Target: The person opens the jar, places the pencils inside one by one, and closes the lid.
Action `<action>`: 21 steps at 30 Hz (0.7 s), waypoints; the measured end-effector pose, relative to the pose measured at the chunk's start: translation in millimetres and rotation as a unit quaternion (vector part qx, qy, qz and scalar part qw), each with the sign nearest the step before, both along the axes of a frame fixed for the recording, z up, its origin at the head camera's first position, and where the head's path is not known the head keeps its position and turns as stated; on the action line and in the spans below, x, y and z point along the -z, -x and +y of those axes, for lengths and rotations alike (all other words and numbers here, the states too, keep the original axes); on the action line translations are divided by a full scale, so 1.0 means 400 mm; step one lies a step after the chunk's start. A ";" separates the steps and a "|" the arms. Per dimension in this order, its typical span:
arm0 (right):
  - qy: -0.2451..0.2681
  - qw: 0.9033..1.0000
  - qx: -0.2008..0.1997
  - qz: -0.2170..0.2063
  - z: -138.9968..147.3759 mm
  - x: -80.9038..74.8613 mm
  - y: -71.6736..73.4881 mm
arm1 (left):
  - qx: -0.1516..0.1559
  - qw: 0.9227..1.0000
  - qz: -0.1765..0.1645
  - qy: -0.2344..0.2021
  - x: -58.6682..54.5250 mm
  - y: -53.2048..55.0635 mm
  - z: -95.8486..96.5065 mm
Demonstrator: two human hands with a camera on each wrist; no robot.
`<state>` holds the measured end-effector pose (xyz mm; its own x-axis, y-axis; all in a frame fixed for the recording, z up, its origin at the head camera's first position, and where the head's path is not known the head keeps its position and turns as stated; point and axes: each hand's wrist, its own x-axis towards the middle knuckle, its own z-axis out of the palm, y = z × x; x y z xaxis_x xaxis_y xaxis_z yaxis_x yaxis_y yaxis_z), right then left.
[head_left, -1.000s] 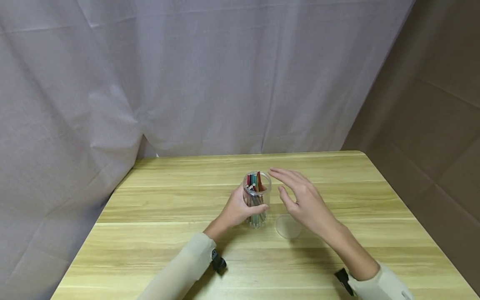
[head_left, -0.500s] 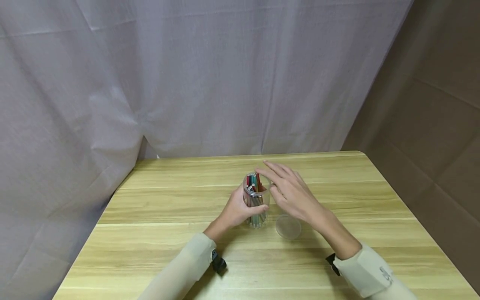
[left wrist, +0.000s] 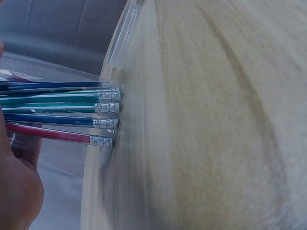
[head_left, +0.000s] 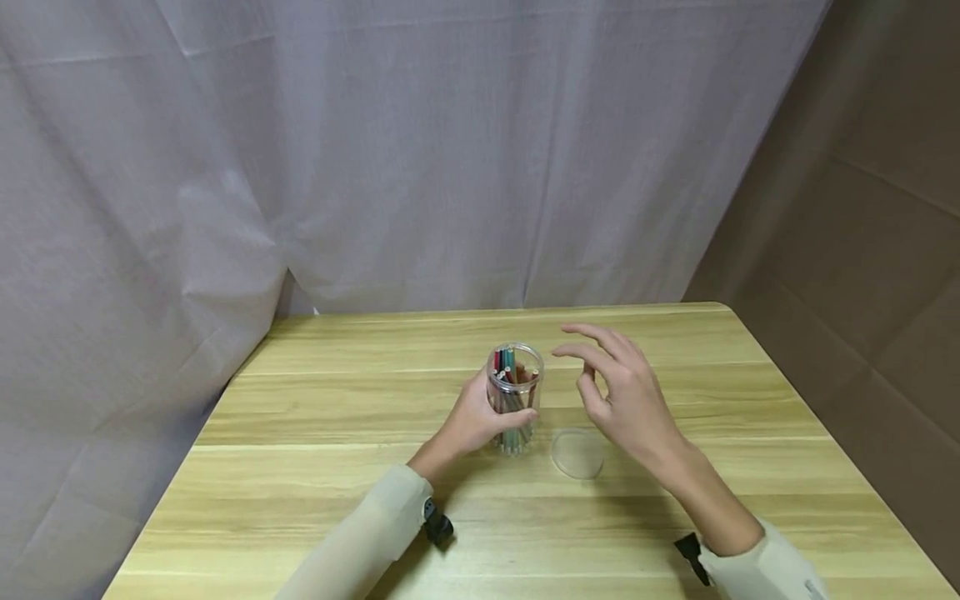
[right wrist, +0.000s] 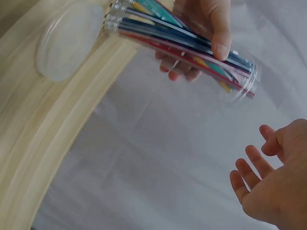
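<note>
A clear lidless jar [head_left: 538, 400] of pencils stands on the wooden table, gripped round its side by my left hand [head_left: 474, 414]. In the left wrist view, blue, green and red pencils [left wrist: 57, 108] show their metal-banded eraser ends low in the jar. One dark red pencil [head_left: 534, 379] leans against the jar's right wall. My right hand [head_left: 637, 408] hovers right of the jar, apart from it, with loosely bent fingers and nothing held. Below it, the round clear lid [head_left: 577, 454] lies flat on the table, right of the jar.
The wooden table [head_left: 300, 500] has its far edge close to a grey curtain [head_left: 420, 167]. A brown cloth wall [head_left: 862, 250] runs along the right side. Black straps [head_left: 437, 525] sit at both sleeve cuffs.
My right hand moved left to the jar's mouth, then drew back right. A red pencil that stood near the middle now leans at the right wall. My left hand stayed still.
</note>
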<state>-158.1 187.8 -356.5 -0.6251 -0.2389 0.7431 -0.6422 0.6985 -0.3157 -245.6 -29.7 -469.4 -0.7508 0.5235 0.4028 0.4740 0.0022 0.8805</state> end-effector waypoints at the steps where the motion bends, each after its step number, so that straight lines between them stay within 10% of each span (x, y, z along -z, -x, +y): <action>1: 0.003 1.000 0.005 0.001 0.007 0.001 -0.005 | 0.002 1.000 -0.002 0.000 0.001 0.000 0.001; 21: -0.070 0.997 -0.040 -0.005 -0.041 0.025 0.006 | -0.004 1.000 0.012 0.001 0.005 0.000 0.000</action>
